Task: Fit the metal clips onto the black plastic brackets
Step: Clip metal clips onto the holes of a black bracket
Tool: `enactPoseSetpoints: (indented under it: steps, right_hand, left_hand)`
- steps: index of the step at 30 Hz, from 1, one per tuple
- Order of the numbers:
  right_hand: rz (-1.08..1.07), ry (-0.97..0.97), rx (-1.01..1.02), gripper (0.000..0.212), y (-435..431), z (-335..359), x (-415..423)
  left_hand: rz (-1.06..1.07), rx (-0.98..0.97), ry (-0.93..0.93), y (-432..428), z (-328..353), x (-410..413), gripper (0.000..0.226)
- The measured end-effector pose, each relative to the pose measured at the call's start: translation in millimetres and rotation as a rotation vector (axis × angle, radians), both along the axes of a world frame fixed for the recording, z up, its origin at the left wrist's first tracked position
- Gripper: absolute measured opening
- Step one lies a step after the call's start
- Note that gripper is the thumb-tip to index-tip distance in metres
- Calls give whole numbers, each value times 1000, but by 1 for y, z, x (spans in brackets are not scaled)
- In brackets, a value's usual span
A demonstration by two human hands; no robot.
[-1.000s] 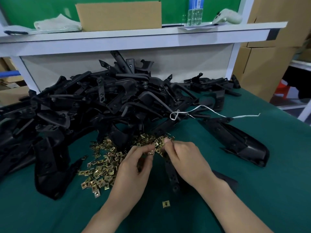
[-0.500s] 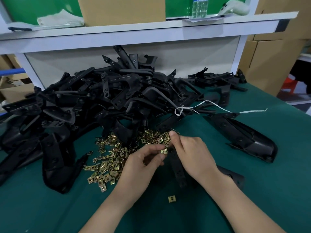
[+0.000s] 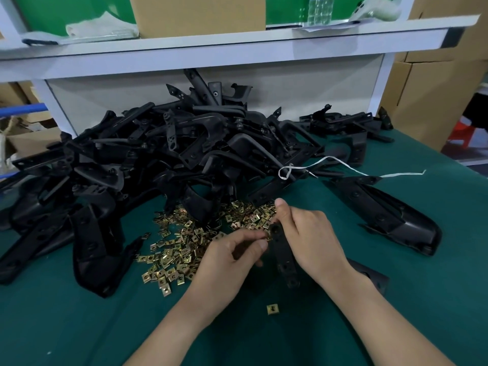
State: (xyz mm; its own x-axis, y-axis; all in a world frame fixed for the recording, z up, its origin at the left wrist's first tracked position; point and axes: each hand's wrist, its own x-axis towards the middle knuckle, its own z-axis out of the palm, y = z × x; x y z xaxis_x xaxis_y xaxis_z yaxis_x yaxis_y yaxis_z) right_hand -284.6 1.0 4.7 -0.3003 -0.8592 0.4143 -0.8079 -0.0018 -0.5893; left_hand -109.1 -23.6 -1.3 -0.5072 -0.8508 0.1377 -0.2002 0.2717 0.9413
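1. A black bracket (image 3: 284,256) is held just over the green table (image 3: 79,326), its long strip running toward the viewer between the two hands.
2. The bracket's far end is gripped by the right hand (image 3: 310,237), with the fingers curled round it and the thumb pointed up.
3. A brass clip (image 3: 268,236) is pinched between thumb and forefinger of the left hand (image 3: 228,257) and is set against the left edge of the bracket's far end. Whether it is seated cannot be told.
4. A loose heap (image 3: 182,247) of clips is spread on the table, left of and beyond the hands.
5. One stray clip (image 3: 273,309) lies alone on the table between the forearms.
6. A big pile (image 3: 163,159) of brackets is stacked behind the heap, below the white shelf (image 3: 237,48).
7. A single large black part (image 3: 390,217) lies to the right, and a white cord (image 3: 351,167) is draped over its far tip and the pile's edge.
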Motion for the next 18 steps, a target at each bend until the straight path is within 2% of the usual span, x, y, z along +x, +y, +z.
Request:
enactPoseSetpoints:
  steps: [4, 11, 18]
  right_hand:
    - [-6, 7, 6, 73, 0, 0, -1]
    - [-13, -17, -32, 63, 1, 3, 1]
    - [-6, 2, 6, 69, 3, 5, 3]
  left_hand:
    - [-13, -31, -8, 2, 2, 0, 18]
    - [-41, -17, -18, 1, 3, 0, 28]
    - [-79, 14, -24, -1, 1, 0, 32]
